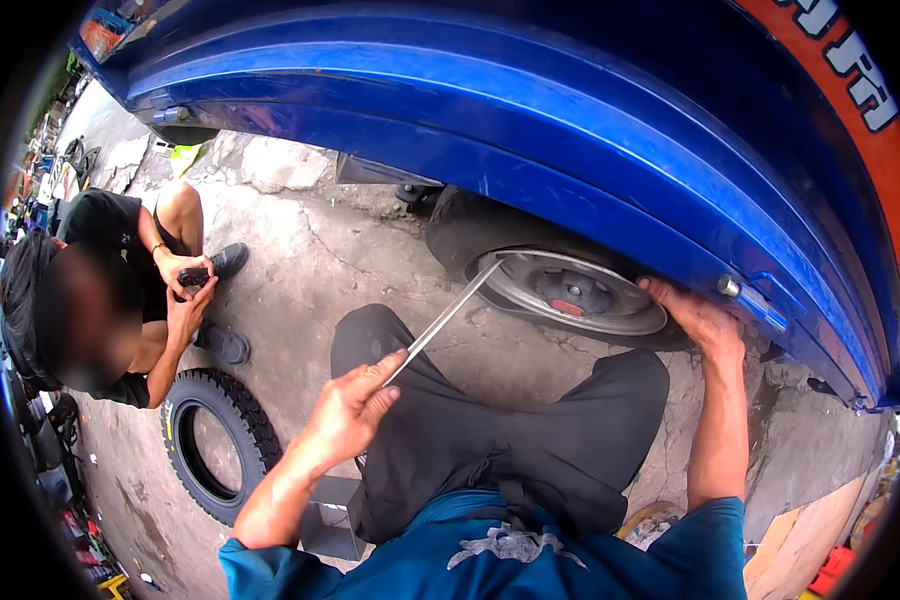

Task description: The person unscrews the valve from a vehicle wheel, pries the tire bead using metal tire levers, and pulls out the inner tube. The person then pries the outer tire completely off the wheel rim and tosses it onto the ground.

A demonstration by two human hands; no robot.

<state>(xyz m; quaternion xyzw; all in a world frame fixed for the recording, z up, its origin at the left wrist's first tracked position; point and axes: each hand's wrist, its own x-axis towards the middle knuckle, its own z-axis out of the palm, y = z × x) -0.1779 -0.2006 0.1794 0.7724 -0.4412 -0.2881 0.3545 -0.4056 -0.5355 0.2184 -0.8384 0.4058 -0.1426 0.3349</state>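
Note:
My left hand (358, 410) grips a long thin metal bar (435, 330), whose far end touches the left part of a grey wheel rim (615, 320). The rim sits in a black tyre (453, 232) under the blue vehicle panel (570, 200). My right hand (700, 318) is raised at the right side of the wheel, against the panel's lower edge. Its fingers are partly curled, and what they grip is unclear. A metal hinge or latch (755, 300) is on the panel just above that hand.
At left a person (120, 250) crouches, holding a small black object (192, 278) in both hands. A loose treaded tyre (180, 445) lies on cracked concrete (270, 220). A grey box (330, 525) sits by my left leg. Cardboard (790, 530) and red items (830, 570) lie at lower right.

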